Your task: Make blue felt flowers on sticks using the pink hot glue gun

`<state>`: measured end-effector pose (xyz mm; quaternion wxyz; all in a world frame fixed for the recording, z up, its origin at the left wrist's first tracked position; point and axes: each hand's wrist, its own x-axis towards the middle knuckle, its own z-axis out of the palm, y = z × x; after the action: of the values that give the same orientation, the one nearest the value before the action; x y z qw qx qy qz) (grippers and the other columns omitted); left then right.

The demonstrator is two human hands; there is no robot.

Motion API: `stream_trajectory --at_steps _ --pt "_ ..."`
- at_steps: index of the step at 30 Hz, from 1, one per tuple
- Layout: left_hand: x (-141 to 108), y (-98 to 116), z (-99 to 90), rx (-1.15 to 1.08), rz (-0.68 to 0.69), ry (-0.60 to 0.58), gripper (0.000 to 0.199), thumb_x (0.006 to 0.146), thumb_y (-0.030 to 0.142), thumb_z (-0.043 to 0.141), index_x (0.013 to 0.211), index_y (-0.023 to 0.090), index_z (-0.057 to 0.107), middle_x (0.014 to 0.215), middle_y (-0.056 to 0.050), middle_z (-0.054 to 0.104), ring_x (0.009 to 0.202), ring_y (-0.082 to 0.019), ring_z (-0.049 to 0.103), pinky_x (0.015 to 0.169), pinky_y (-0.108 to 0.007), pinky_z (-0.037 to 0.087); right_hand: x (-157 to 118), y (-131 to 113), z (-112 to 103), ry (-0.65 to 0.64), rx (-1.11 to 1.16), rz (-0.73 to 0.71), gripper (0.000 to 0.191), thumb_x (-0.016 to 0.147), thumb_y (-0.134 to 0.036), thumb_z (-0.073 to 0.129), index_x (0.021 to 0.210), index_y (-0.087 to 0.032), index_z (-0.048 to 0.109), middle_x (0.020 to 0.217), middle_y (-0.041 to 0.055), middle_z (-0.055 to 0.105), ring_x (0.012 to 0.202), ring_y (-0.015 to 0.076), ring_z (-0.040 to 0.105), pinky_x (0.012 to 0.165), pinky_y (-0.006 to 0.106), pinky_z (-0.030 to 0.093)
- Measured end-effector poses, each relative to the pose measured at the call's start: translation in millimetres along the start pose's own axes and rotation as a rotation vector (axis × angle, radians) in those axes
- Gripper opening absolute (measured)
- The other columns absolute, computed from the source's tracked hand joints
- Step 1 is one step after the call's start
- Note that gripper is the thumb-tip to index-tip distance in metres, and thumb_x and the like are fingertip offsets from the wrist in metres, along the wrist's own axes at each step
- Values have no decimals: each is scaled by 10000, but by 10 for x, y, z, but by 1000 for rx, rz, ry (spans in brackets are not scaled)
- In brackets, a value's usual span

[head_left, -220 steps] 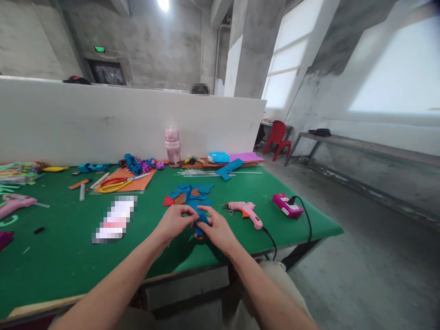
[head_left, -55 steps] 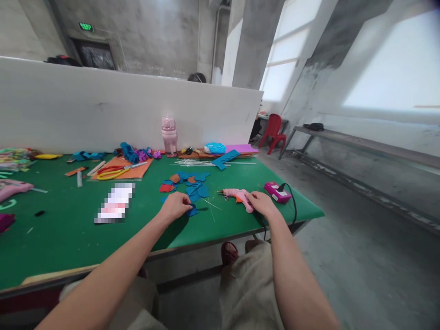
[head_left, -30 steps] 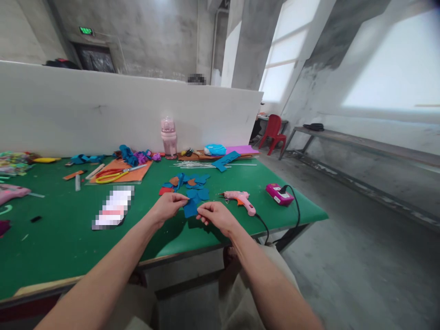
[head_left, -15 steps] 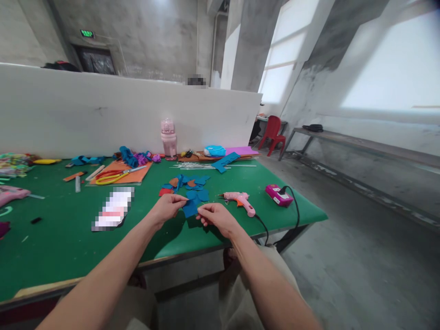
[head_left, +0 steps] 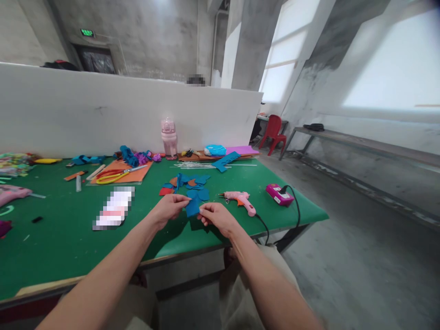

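A small blue piece (head_left: 193,208) is stretched between my two hands above the green table (head_left: 144,245). My left hand (head_left: 169,208) pinches its upper left edge. My right hand (head_left: 216,217) pinches near its right edge; a thin pale strand shows at those fingertips. Just beyond lie loose blue pieces (head_left: 202,194), with a red piece (head_left: 165,191) and a few brown ones among them. To the right rests a pink glue gun (head_left: 240,199) on its side, its nozzle towards the pile.
A magenta power box (head_left: 279,195) with a black cable sits at the right. Scissors (head_left: 113,176) lie on orange sheets, and a blurred phone-like object (head_left: 115,208) is nearer. A pink bottle (head_left: 169,139) stands against the white partition (head_left: 130,110).
The blue piece has shifted slightly to the right and looks a little more tilted, with both hands still at it. The view has moved very slightly.
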<state>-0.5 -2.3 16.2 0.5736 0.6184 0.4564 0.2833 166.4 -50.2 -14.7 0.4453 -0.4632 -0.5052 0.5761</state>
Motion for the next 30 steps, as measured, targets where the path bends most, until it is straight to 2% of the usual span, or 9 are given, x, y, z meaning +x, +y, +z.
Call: stream_trajectory --at_steps 6,8,11,14,18,20,23,25,30 --pt "3 1 -4 -141 -30 -3 344 627 337 648 869 96 607 328 114 287 307 -26 178 333 -176 117 3 -32 -21 72 -32 -66 118 646 -261 567 664 -145 563 560 -32 538 450 46 439 459 173 357" --pt "18 -13 -17 -192 -33 -1 330 612 319 664 854 101 605 373 88 389 305 -15 188 330 -175 114 6 -55 -50 118 -100 -118 76 639 -226 540 648 -152 552 533 -45 511 441 48 426 446 170 351" --pt "43 -33 -53 -237 -25 2 311 602 304 672 831 106 603 558 11 569 303 4 216 323 -176 111 32 -71 -101 204 -216 -124 48 624 -205 502 630 -165 528 514 -47 502 428 60 421 411 171 348" --pt "56 -38 -97 -239 -5 58 275 610 301 662 797 108 603 644 -13 603 298 15 220 319 -176 152 86 -66 -134 264 -298 -98 48 616 -215 497 633 -174 517 502 -46 505 425 73 432 382 169 343" --pt "46 -36 -125 -109 -5 148 278 591 285 676 799 115 610 649 -14 604 312 -6 314 321 -179 198 152 -74 -87 205 -254 -86 45 609 -210 499 641 -180 510 487 -48 505 464 89 494 424 176 396" --pt "37 -40 -121 -74 -17 109 311 596 253 664 871 123 602 691 -24 621 320 -18 345 314 -181 183 157 -98 -33 158 -172 -45 51 603 -210 504 642 -178 500 488 -43 517 474 94 515 438 182 410" --pt "30 -51 -107 -97 -47 6 373 610 155 604 981 141 570 837 -49 643 299 5 268 303 -184 140 139 -159 22 114 -78 3 75 601 -220 515 656 -173 495 486 -35 537 460 88 514 439 178 401" --pt "36 -58 -106 -92 -56 -12 405 594 93 567 995 148 564 907 -62 639 297 12 251 302 -186 130 150 -203 14 124 -72 -6 83 617 -241 512 667 -177 491 487 -35 539 456 83 510 441 175 399" --pt "83 -79 -149 -13 -55 153 321 630 112 554 949 150 567 933 -78 641 328 -15 367 308 -183 197 364 -251 -101 223 -297 -56 55 622 -235 520 630 -182 509 466 -46 506 456 91 505 394 167 366"
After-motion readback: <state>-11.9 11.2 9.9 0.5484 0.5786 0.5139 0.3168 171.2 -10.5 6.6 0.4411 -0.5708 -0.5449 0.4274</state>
